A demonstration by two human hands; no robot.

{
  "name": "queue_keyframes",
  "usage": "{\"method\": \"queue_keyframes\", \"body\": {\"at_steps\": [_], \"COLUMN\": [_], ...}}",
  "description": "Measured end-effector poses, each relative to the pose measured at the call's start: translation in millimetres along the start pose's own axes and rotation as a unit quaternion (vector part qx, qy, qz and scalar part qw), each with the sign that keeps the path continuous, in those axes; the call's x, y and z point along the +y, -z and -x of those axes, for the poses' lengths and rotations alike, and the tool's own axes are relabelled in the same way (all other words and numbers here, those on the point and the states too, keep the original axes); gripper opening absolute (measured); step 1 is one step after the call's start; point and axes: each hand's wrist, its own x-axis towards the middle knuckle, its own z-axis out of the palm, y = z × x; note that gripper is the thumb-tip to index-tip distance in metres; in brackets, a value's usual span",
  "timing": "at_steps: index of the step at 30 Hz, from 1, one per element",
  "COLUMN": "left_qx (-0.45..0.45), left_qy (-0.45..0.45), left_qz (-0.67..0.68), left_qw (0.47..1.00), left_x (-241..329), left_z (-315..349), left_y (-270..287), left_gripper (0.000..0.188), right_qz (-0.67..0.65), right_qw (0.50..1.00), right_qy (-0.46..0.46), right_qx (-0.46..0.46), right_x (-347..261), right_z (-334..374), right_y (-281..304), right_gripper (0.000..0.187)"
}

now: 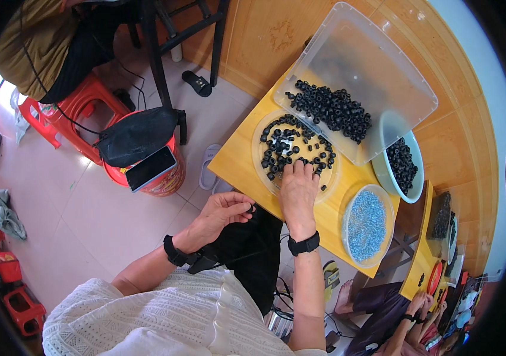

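My left hand (224,209) is near the table's front-left edge, thumb and fingertips pinched on a small black ring-like piece (252,208). My right hand (299,193) reaches over a shallow clear round tray (258,169) on the yellow wooden table (236,155). Its fingers curl down close together among loose black pieces (277,153); whatever is at their tips is hidden. These pieces look like short rings or caps.
Behind the tray, a tilted clear plastic bin (387,65) holds a heap of black pieces. To its right stand a light-blue bowl (417,178) of black pieces and a clear tub (367,228) of blue beads. Left are a red bucket (170,178), a phone (151,168) and red stools (78,110).
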Motion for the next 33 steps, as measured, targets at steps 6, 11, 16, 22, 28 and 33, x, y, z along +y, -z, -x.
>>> {"method": "queue_keyframes", "body": {"at_steps": [6,11,16,22,28,33], "left_qx": [0.001,0.002,-0.002,-0.023,-0.032,-0.044], "left_qy": [-0.006,0.000,0.000,-0.018,-0.051,-0.076], "left_qz": [0.005,0.001,-0.001,0.019,0.050,0.063], "left_qw": [1.000,1.000,1.000,0.999,0.997,0.994], "left_x": [-0.1,0.3,0.8,4.5,11.4,11.9], "left_z": [-0.3,0.1,0.2,1.2,-2.2,-2.3], "left_y": [-0.2,-0.8,-0.4,-4.3,-4.3,-7.6], "left_gripper": [0.017,0.017,0.016,0.017,0.018,0.019], "right_qz": [-0.007,-0.032,-0.046,-0.086,-0.427,-0.455], "right_qw": [1.000,0.999,0.998,0.996,0.902,0.885], "right_qy": [0.015,0.017,0.016,-0.008,-0.043,-0.039], "right_qx": [0.018,0.028,0.026,0.004,0.041,0.089], "right_x": [0.2,2.3,4.3,10.2,-5.8,-35.7], "right_z": [-1.5,-2.8,-4.9,-4.9,20.1,43.1], "right_y": [-2.8,-9.4,-11.7,0.1,41.7,54.0], "right_gripper": [0.008,0.007,0.007,0.008,0.006,0.007]}}
